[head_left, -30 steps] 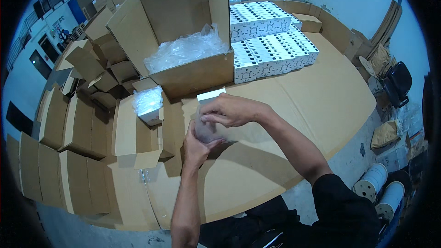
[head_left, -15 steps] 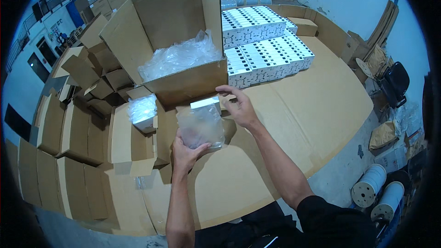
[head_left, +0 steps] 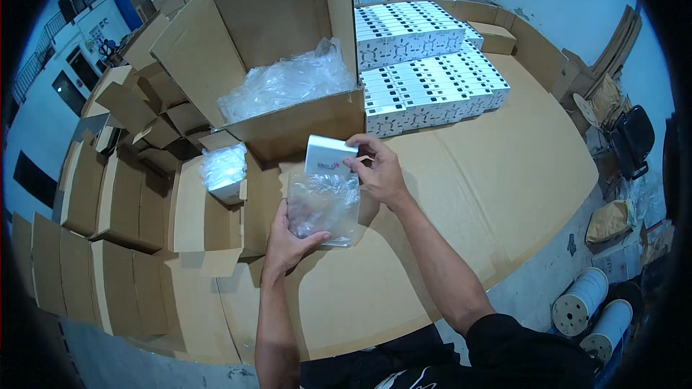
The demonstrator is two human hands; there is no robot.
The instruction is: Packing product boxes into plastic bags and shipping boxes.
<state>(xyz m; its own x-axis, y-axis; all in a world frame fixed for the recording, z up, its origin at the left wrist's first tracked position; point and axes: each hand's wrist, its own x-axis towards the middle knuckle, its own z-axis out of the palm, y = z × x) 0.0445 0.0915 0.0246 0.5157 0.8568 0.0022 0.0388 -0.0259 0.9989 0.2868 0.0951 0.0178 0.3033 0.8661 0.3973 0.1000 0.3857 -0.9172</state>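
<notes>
Clear plastic forms the bag [head_left: 326, 205] that we hold at the centre of the view, above the cardboard-covered desk [head_left: 504, 173]. Our left hand [head_left: 288, 241] is closed around the lower edge of the bag, thumb on its front. Our right hand [head_left: 380, 171] pinches the small white box [head_left: 328, 156], which sits partly in the bag mouth, its upper half standing clear; a small coloured mark shows on its face, too small to make out. Behind it, just beyond the hands, stands a large open brown carton [head_left: 288, 57] with its flaps raised, holding crumpled clear plastic [head_left: 285, 83]. To the right of the carton, white boxes with dark printed patches [head_left: 425, 65] are stacked in tidy rows in two tiers. To our left, a second bagged white box [head_left: 225, 171] rests on a flat cardboard piece, near the carton's corner. Folded and part-assembled brown cartons [head_left: 108, 194] crowd the left side. Flattened brown sheets cover the desk. On the grey floor at lower right stand two white spools [head_left: 591, 310], and a tan sack [head_left: 609, 220] lies near them; more flat cardboard leans against the pale far wall.
</notes>
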